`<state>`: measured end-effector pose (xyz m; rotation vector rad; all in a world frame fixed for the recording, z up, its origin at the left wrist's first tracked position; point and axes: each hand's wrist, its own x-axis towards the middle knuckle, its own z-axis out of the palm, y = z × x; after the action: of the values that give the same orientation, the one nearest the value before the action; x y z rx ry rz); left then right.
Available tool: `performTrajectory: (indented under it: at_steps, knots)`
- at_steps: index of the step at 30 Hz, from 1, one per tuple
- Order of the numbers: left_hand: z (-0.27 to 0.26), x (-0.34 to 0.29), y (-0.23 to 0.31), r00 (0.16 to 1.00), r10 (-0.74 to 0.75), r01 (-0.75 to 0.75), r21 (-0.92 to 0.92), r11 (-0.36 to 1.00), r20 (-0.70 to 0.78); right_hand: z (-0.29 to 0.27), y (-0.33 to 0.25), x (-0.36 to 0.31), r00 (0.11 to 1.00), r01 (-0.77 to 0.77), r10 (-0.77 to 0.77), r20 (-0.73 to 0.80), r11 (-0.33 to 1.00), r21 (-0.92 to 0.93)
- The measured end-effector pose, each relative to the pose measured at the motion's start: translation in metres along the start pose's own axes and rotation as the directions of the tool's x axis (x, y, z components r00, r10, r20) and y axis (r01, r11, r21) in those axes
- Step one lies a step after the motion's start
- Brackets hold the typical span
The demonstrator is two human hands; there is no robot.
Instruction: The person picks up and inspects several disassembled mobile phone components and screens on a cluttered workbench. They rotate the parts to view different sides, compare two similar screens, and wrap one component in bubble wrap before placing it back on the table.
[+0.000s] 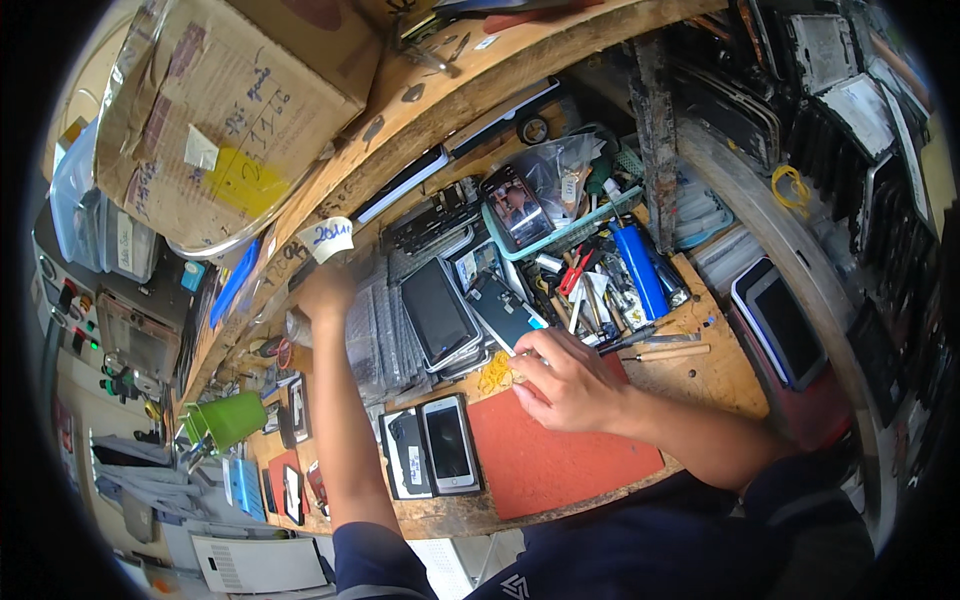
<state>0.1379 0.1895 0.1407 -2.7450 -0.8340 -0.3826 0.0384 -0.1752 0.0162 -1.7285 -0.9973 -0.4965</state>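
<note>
1. The landmark is the red mat (570,460), which lies on the wooden workbench (725,370) before the person.
2. The right hand (568,378) is above the far edge of the mat. Its fingertips are at the near end of a dark panel (500,305). If they are clamped on it, one cannot tell.
3. This panel is located beyond the mat, in tilted position, with a small blue patch at its near end.
4. The left hand (326,290) is reaching far beyond the mat and to its left, near the bubble wrap (368,335). It is blurred, so one cannot tell whether its fingers are together or apart.
5. Just beyond the mat there are yellow rubber bands (494,372), close to the right hand.
6. Just left of the mat lies a white phone (450,446) in an open box (408,455).
7. Beyond the mat, to its left, a dark tablet (438,308) lies on a stack.
8. Farther beyond the mat is a blue-green basket (575,238), with a phone with lit screen (516,205) at it.
</note>
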Motion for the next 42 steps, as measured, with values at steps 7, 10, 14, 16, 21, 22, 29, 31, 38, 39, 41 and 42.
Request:
performTrajectory:
  at_steps: [7,10,14,16,21,22,29,31,38,39,41,42]
  knots:
    - [0.014,-0.016,0.087,0.83,0.55,-0.558,-0.107,0.823,-0.095,0.004,0.007,-0.004,0.999,-0.008,0.007,0.047,1.0,0.015]
    - [0.021,0.0,0.094,0.773,0.626,-0.633,-0.07,0.771,-0.101,0.003,0.01,-0.004,0.998,0.012,-0.011,0.054,1.0,-0.017]
    - [0.015,0.013,0.092,0.735,0.676,-0.678,-0.035,0.734,-0.044,0.004,0.012,-0.006,0.998,0.012,-0.01,0.063,0.999,-0.03]
    - [0.011,0.012,0.092,0.733,0.676,-0.679,-0.033,0.733,-0.069,0.005,0.011,-0.007,0.997,0.021,-0.02,0.07,0.999,-0.024]
    - [0.019,-0.001,0.109,0.75,0.636,-0.654,-0.059,0.754,-0.182,0.008,0.01,-0.008,0.995,0.03,-0.028,0.1,0.999,-0.018]
    - [0.022,-0.004,0.112,0.751,0.63,-0.652,-0.076,0.754,-0.198,0.008,0.01,-0.008,0.994,0.029,-0.027,0.106,0.999,-0.018]
    - [0.029,-0.001,0.124,0.774,0.615,-0.632,-0.108,0.768,-0.15,0.007,0.013,-0.009,0.993,0.014,-0.012,0.121,1.0,-0.014]
    - [0.027,0.005,0.121,0.752,0.653,-0.658,-0.064,0.75,-0.085,0.007,0.015,-0.009,0.993,0.008,-0.006,0.119,1.0,-0.009]
    - [0.039,0.004,0.11,0.679,0.71,-0.724,-0.011,0.69,-0.186,0.008,0.015,-0.01,0.991,0.027,-0.021,0.13,0.999,-0.041]
    - [0.04,0.005,0.109,0.666,0.721,-0.733,0.009,0.68,-0.191,0.008,0.014,-0.01,0.991,0.028,-0.022,0.132,0.999,-0.041]
    - [0.041,0.006,0.108,0.67,0.727,-0.732,0.029,0.681,-0.154,0.009,0.013,-0.011,0.99,0.027,-0.021,0.137,0.999,-0.039]
    - [0.039,0.008,0.108,0.662,0.735,-0.735,0.061,0.675,-0.146,0.009,0.013,-0.011,0.99,0.025,-0.02,0.139,0.999,-0.034]
